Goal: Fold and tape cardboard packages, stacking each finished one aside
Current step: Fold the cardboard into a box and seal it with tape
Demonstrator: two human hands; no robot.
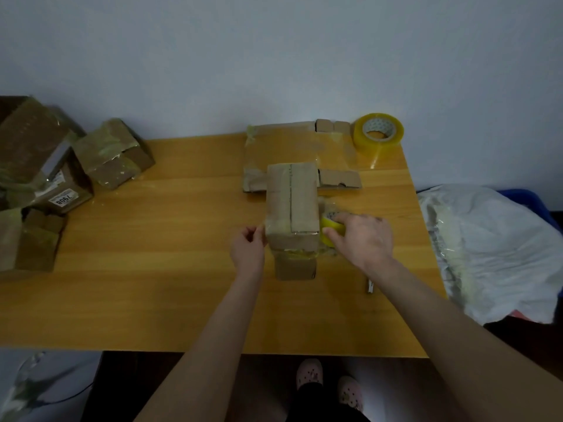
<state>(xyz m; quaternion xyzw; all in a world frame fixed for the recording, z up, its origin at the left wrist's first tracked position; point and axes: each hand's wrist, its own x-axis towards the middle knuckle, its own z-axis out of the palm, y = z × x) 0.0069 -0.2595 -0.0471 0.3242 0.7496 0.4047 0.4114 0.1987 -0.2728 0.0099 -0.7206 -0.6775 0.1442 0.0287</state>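
While the left hand (248, 245) pinches the box's (292, 202) left edge, the right hand (362, 236) grips tape (332, 230). The tape touches its right side.

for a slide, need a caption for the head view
Right hand holds a tape roll against a cardboard box, left hand at its side.

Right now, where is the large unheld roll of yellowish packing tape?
In the head view, the large roll of yellowish packing tape sits at the far right corner of the wooden table, by the wall, right of the flattened cardboard sheet.
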